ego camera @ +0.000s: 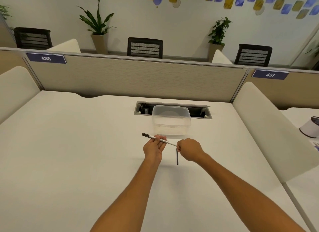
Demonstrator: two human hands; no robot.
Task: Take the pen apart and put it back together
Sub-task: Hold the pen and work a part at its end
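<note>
A slim white pen with a black end at its far left is held level above the white desk. My left hand grips the pen's middle, palm up, fingers curled over the barrel. My right hand is closed around the pen's right end, hiding that tip. A thin dark pen part lies on the desk just below and between my hands, pointing towards me. Neither hand touches it.
A clear plastic container stands just beyond my hands, in front of a cable slot in the desk. A beige partition closes the far edge. A white cup sits on the neighbouring desk to the right.
</note>
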